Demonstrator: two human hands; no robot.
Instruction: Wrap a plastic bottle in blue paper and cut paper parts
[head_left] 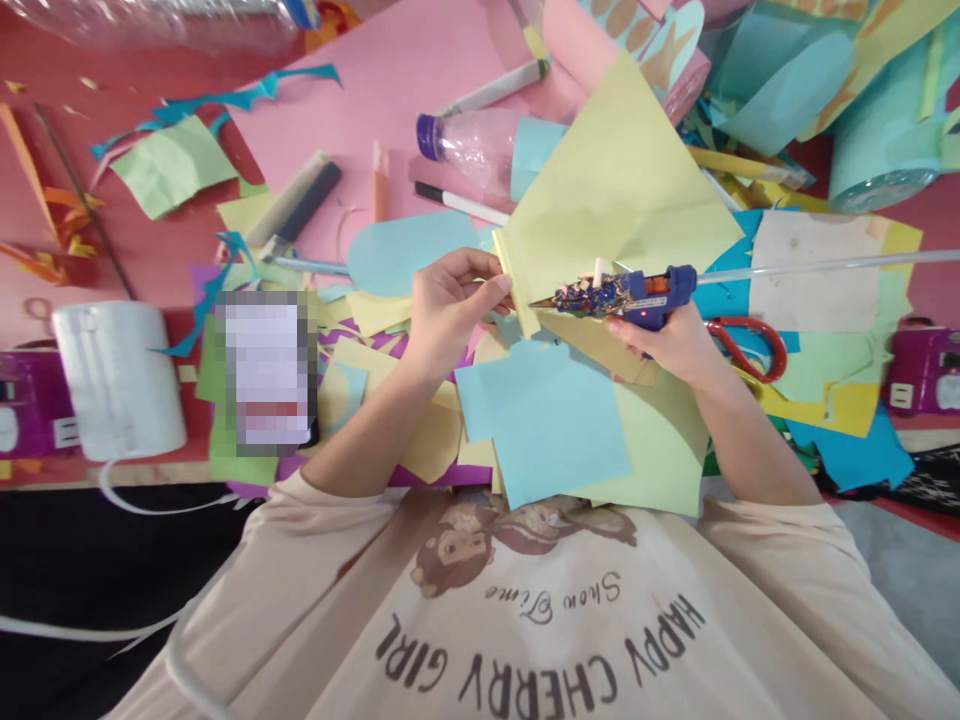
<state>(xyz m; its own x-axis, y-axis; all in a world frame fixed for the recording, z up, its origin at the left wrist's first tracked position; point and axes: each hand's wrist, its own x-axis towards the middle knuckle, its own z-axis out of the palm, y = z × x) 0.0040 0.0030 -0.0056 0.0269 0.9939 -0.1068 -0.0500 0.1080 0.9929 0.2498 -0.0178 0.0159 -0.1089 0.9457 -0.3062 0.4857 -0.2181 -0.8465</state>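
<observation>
My left hand (459, 295) pinches a narrow folded strip of yellow paper (516, 285) between thumb and fingers. In my right hand (667, 340) is a blue hot glue gun (626, 295), its front crusted with paper scraps and its tip close to the strip; whether they touch I cannot tell. A long clear glue stick (810, 265) runs out of its back to the right. A large pale yellow sheet (622, 180) lies just beyond the strip. Below my hands are a light blue sheet (547, 420) and other paper pieces.
Red-handled scissors (772, 350) lie by my right wrist. A plastic bottle with a purple cap (480, 145), a black-capped marker (461, 203) and a cutter (300, 205) lie farther back. At left are a blurred phone (266, 370) and a white case (120, 380) with a cable.
</observation>
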